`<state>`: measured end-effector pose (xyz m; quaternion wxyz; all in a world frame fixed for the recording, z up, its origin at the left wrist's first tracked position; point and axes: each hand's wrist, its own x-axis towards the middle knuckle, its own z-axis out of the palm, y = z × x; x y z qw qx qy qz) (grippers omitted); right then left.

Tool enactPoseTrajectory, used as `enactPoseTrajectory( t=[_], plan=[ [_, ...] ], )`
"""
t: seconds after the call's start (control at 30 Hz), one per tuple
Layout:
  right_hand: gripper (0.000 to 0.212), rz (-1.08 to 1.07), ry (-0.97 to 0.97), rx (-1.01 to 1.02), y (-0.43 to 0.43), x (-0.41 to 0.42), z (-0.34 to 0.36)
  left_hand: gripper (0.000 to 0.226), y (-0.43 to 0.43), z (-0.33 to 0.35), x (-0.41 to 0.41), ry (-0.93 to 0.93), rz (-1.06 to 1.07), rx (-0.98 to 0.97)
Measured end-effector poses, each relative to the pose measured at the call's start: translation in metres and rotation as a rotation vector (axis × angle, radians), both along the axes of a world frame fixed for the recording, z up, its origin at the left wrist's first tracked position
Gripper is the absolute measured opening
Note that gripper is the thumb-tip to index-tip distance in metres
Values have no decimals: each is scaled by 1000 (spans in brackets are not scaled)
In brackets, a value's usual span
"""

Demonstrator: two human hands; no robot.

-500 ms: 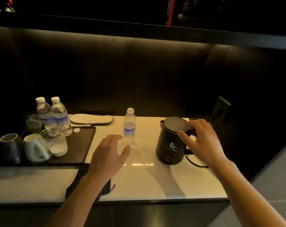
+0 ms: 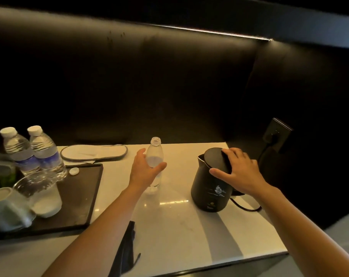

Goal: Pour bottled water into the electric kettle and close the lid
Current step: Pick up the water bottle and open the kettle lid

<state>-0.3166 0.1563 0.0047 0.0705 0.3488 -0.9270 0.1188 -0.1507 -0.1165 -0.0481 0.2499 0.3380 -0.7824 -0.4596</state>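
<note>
Head view: the left hand (image 2: 144, 172) has its grip wrapped around the uncapped water bottle (image 2: 155, 154), which stands upright on the pale surface (image 2: 175, 232) near centre. At 3 o'clock from it, the right hand (image 2: 239, 170) rests spread and unclenched on the lid (image 2: 214, 156) of the black kettle (image 2: 209, 188).

Single head-worn wide-angle view, looking forward and steeply down onto the counter (image 2: 179, 226) from close range. Both forearms enter from the lower edge. Dark back wall (image 2: 169, 86) fills the upper half of frame; straight lines bow toward the edges.
</note>
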Motion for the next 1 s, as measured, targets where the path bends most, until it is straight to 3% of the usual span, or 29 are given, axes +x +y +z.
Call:
enactPoseTrajectory(
  t=[0.23, 0.47, 0.6, 0.67, 0.87, 1.0],
  plan=[
    [96, 144, -80, -45, 12, -10, 1, 71, 14, -15, -10, 170, 16, 47],
    [47, 92, -533, -569, 36, -26, -1, 72, 48, -31, 3, 214, 39, 59],
    [62, -38, -758, -685, 52, -36, -20, 76, 81, -43, 8, 276, 124, 32],
    [70, -1, -868, -728, 58, -40, -30, 76, 95, -49, 9, 317, 150, 37],
    [52, 185, -1315, -904, 69, -64, -39, 77, 119, -52, 2, 381, 247, -26],
    [49, 189, -1392, -970, 65, -72, -40, 75, 123, -53, -2, 413, 287, -61]
  ],
)
